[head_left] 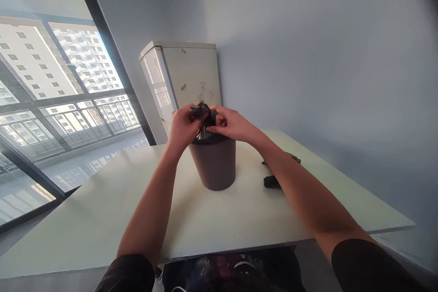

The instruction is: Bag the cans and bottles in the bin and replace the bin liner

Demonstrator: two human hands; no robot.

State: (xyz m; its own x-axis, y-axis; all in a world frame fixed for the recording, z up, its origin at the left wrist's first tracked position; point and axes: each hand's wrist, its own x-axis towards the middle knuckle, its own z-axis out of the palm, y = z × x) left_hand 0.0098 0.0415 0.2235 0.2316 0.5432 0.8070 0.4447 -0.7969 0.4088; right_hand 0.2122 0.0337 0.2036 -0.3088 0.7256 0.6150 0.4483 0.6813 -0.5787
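A grey-brown trash bin (215, 166) stands upright on the pale table, lined with a black plastic garbage bag (205, 134). The bag's top is gathered and bunched above the rim. My left hand (185, 123) pinches the bunched plastic from the left side. From the right, my right hand (231, 123) grips the same gathered top, its fingers curled close to the left fingertips. Whether the plastic is knotted between the fingers I cannot tell. The inside of the bin is hidden by the bag.
The pale table (112, 200) spreads under the bin. Right of it lie a black roll (271, 182) and a dark crumpled item (294, 158), both partly behind my right forearm. A worn white refrigerator (190, 70) stands behind, near the wall. Large windows (68, 73) are at left.
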